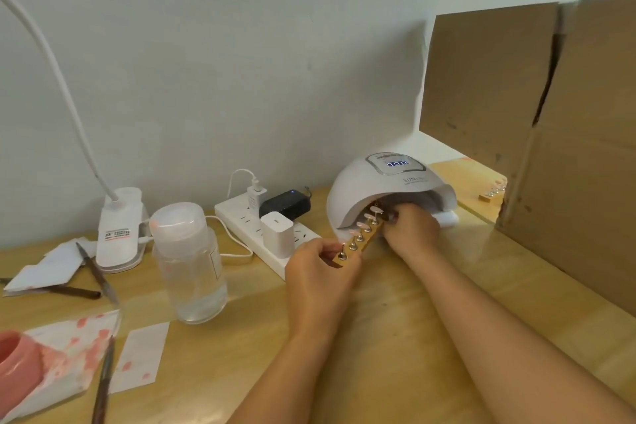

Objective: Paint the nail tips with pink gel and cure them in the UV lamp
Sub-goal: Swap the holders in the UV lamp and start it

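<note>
Your left hand (pixel 318 263) and right hand (pixel 411 225) grip the ends of the stiff, light wooden holder (pixel 358 243); avoid touching the wet, smudge-prone nail tips (pixel 366 216).

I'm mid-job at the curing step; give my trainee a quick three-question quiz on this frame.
1. True or false: the wooden nail-tip holder strip lies fully inside the white domed UV lamp.
2. Which hand reaches into the lamp's opening? A) left hand B) right hand
3. Fill in: the clear plastic bottle with the frosted cap stands to the ____ of the white power strip in the head view.

Key:
1. False: its far end is at the opening, and the near end is outside, held by the left hand.
2. B
3. left
</note>
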Tool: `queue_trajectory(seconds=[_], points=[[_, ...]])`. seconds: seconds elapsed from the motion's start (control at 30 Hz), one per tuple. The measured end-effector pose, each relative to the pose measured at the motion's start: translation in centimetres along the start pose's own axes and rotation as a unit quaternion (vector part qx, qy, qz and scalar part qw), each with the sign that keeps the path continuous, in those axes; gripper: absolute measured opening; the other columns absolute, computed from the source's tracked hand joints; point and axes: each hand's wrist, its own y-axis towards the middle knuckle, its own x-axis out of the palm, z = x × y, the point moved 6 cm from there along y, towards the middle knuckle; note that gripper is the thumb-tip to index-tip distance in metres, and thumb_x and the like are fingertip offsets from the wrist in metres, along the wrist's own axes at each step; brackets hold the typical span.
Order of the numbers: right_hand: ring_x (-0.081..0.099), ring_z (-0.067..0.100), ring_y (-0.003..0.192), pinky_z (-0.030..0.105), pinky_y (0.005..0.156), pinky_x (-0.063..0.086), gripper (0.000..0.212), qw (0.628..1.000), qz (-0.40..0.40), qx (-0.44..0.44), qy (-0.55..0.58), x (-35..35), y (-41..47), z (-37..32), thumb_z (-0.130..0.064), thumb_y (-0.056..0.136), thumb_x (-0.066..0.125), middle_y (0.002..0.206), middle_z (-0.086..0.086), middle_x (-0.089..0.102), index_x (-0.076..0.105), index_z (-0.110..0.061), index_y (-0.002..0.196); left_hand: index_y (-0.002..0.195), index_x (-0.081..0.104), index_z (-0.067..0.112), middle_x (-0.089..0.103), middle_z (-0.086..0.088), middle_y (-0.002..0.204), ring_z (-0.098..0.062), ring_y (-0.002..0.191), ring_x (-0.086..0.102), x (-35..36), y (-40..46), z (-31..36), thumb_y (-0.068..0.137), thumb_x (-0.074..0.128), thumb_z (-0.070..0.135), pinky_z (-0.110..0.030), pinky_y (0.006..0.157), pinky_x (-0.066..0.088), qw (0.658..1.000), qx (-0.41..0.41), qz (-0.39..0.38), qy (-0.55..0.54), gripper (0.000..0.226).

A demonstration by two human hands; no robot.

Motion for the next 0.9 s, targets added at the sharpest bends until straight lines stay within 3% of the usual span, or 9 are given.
queue_trajectory(seconds=[0.13,0.23,0.4,0.5,0.6,0.7,0.8,0.9], points=[[0.058,0.032,0.081,0.027,0.055,0.03,0.008,0.999,0.021,0.0,0.048,-0.1,-0.1,0.5,-0.015,0.08,0.06,0.079,0.011,0.064,0.066,-0.009,0.08,0.071,0.055,0.031,0.056,0.017,0.067,0.01,0.062,0.051,0.0,0.1,0.0,0.071,0.076,0.019,-0.006,0.055,0.04,1.0,0.002,0.004,-0.007,0.024],[0.045,0.024,0.06,0.031,0.05,0.026,0.027,0.996,0.052,-0.012,0.067,-1.7,-1.6,2.0,-0.023,0.078,0.066,0.059,0.008,0.053,0.059,-0.002,0.064,0.066,0.055,0.032,0.06,0.012,0.068,0.003,0.056,0.052,0.1,0.1,-0.1,0.067,0.076,0.015,-0.005,0.054,0.038,1.0,-0.004,0.001,-0.02,0.027],[0.049,0.013,0.053,0.018,0.053,0.034,0.004,0.99,0.061,-0.066,0.108,-6.3,-4.2,5.1,-0.009,0.07,0.074,0.057,0.005,0.059,0.071,-0.007,0.071,0.063,0.052,0.032,0.058,0.013,0.064,0.0,0.06,0.051,1.0,0.1,0.8,0.065,0.075,0.016,-0.003,0.056,0.036,1.0,0.011,-0.005,-0.002,0.028],[0.048,0.0,0.048,0.006,0.056,0.036,0.008,0.989,0.092,-0.053,0.104,-8.7,-5.5,7.7,-0.008,0.068,0.076,0.053,-0.007,0.055,0.073,-0.011,0.075,0.062,0.051,0.031,0.056,0.012,0.064,-0.004,0.061,0.051,1.8,0.4,0.5,0.066,0.075,0.017,-0.009,0.055,0.038,1.0,-0.01,-0.02,-0.007,0.028],[0.051,0.008,0.052,0.008,0.058,0.036,0.006,0.986,0.152,-0.028,0.069,-10.2,-6.4,9.6,-0.005,0.067,0.076,0.052,-0.003,0.055,0.072,-0.005,0.072,0.062,0.05,0.032,0.056,0.01,0.066,-0.012,0.067,0.052,2.7,0.9,0.3,0.069,0.075,0.019,-0.018,0.06,0.04,0.999,-0.028,-0.028,-0.011,0.029],[0.051,0.025,0.054,0.029,0.057,0.037,0.008,0.983,0.182,-0.009,0.024,-10.3,-6.3,10.5,-0.006,0.069,0.074,0.053,0.006,0.053,0.069,-0.002,0.064,0.063,0.049,0.032,0.052,0.015,0.067,-0.004,0.067,0.048,3.4,1.4,0.6,0.071,0.074,0.022,-0.008,0.055,0.035,1.0,-0.016,-0.011,0.004,0.027],[0.056,0.029,0.063,0.031,0.056,0.034,0.02,0.983,0.184,0.018,-0.016,-10.0,-5.4,11.1,-0.014,0.074,0.07,0.056,0.006,0.055,0.062,-0.008,0.057,0.074,0.053,0.026,0.051,0.013,0.075,-0.003,0.069,0.047,4.0,1.7,0.3,0.074,0.071,0.025,-0.011,0.054,0.033,0.999,-0.015,-0.007,0.029,0.018],[0.055,0.029,0.066,0.029,0.052,0.033,0.024,0.983,0.164,0.056,-0.061,-9.2,-4.1,11.2,-0.027,0.081,0.065,0.064,0.008,0.061,0.067,-0.009,0.066,0.082,0.055,0.023,0.053,0.006,0.084,-0.007,0.075,0.046,4.5,1.9,0.1,0.077,0.07,0.027,-0.017,0.058,0.028,0.998,-0.003,-0.005,0.062,0.016]])
